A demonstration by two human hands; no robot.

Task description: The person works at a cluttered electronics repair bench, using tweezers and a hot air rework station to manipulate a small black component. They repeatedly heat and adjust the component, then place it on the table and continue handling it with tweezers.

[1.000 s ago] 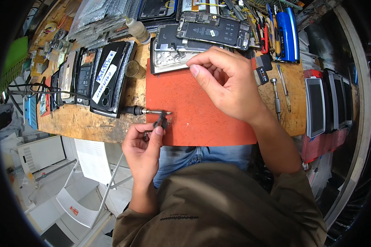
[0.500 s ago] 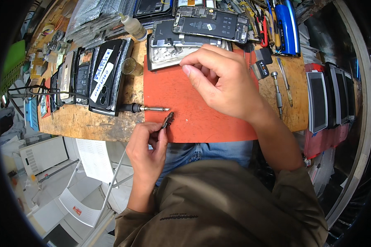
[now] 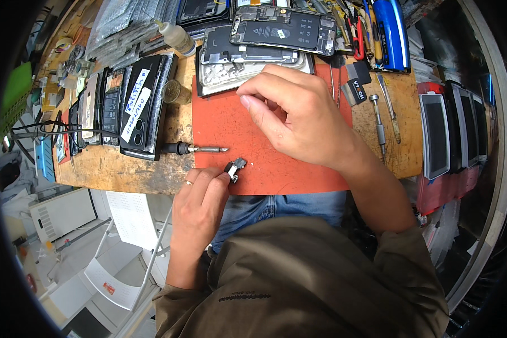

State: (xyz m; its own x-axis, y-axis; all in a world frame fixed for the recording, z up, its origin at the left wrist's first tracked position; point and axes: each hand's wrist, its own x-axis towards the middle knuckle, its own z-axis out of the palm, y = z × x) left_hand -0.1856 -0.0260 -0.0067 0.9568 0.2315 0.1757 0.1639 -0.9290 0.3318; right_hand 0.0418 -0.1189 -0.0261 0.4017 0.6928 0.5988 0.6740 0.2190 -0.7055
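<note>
Small component, turned since earlier, now showing white

Left hand rolled over beside soldering iron: back of hand up now, ring come into sight. Small part overlapped iron's tip a second ago; now sits clear below it, turned, showing white and grey where dark side faced. Right hand, above iron's tip, edged slightly leftward.

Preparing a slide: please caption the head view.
Left hand pinches small part near soldering iron; right hand above orange mat.
</note>
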